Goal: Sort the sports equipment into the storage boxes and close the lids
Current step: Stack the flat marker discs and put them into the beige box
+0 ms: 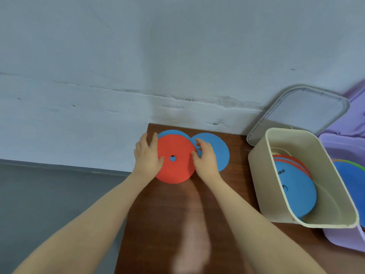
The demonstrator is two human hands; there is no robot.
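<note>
A red flat disc [174, 169] with a centre hole lies at the far end of the brown table [177, 224], on top of a blue disc [171, 133]. Another blue disc [217, 151] lies to its right. My left hand [147, 155] rests on the red disc's left edge, thumb on top. My right hand [204, 157] sits between the red disc and the right blue disc, its fingers curled over the blue disc's left edge. A cream storage box [260, 175] stands to the right, lid [308, 109] open, with blue and red discs [294, 190] inside.
A purple box [343, 240] with an open lid stands at the far right, holding blue and green discs [349, 175]. A pale wall rises just behind the table. The grey floor lies to the left of the table's edge.
</note>
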